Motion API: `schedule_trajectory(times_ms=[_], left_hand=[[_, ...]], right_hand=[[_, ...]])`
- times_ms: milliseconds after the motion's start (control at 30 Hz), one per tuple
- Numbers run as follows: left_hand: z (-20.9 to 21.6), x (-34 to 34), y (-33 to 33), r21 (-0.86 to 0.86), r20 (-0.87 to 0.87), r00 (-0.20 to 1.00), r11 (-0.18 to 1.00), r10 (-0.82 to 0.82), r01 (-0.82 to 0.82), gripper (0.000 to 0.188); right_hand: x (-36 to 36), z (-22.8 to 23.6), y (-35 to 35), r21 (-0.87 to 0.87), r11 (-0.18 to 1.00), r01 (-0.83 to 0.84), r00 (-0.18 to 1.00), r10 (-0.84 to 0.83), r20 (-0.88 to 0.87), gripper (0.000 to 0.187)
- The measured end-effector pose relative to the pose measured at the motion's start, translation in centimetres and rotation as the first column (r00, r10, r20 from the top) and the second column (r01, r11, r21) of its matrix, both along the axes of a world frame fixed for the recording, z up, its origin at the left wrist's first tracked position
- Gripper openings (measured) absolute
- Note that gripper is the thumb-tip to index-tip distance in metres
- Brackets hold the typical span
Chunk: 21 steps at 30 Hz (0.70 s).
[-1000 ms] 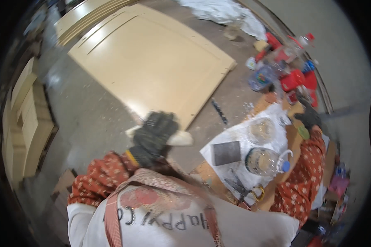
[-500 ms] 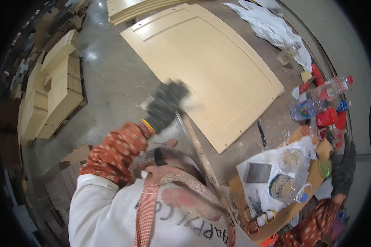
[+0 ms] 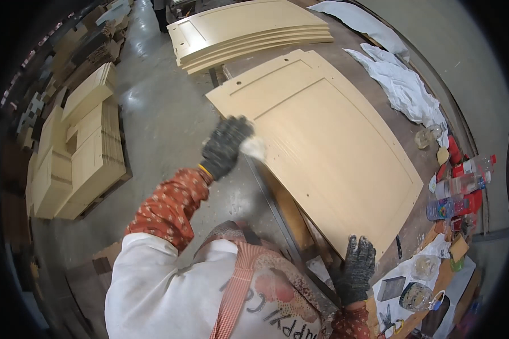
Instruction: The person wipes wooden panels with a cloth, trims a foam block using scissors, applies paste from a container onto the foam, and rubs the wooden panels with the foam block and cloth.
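A cream cabinet door panel (image 3: 333, 152) with a grooved border lies on the brown workbench. At its left edge my left hand (image 3: 227, 146), in a dark grey knitted glove, is closed on a white wad (image 3: 253, 148) that looks like cloth. Motion blurs the wad and fingertips, and the wad meets the panel's edge. My right hand (image 3: 356, 268), also gloved, rests on the panel's near corner with its fingers stretched out, holding nothing. The glove's fingertips look whitened.
Several matching panels (image 3: 254, 34) are stacked at the far end. White sheeting (image 3: 401, 85), bottles (image 3: 464, 183) and a sanding block (image 3: 391, 288) lie along the right side. More panels (image 3: 90, 152) stand on a pallet at left. A dark metal rail (image 3: 277, 217) runs below the panel.
My right hand has come from the far right, beside the bottles, onto the panel's near corner. My left hand stays at the panel's left edge with the wad. The whole view has shifted.
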<state>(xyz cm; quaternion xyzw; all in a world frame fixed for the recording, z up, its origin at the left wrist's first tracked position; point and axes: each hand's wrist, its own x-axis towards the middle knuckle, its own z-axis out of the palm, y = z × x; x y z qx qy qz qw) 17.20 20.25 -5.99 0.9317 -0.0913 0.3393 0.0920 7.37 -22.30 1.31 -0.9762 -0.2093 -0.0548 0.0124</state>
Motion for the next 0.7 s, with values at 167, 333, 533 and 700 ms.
schedule_trajectory(times_ms=[167, 333, 533, 700], left_hand=[[0.3, 3.9, 10.1, 0.029, 0.043, 0.991, 0.991, 0.129, -0.130, 0.050], [-0.9, 8.0, 17.5, -0.309, -0.353, 0.908, 0.888, 0.225, -0.340, 0.034], [5.1, 5.3, 15.0, -0.739, -0.369, 0.860, 0.451, 0.352, -0.501, 0.030], [7.5, 4.3, 5.1, -0.935, 0.304, 0.835, -0.312, -0.459, 0.169, 0.018]], right_hand=[[-0.8, -1.1, 1.9, -0.025, 0.970, 0.241, 0.967, -0.242, -0.076, 0.082], [-0.8, -1.9, 3.2, -0.086, 0.963, 0.256, 0.967, -0.254, 0.032, 0.069], [-0.8, -0.1, 5.2, -0.073, 0.950, 0.305, 0.952, -0.307, -0.019, 0.076], [1.9, 1.6, 10.6, 0.230, 0.948, 0.219, 0.971, -0.189, -0.145, 0.074]])
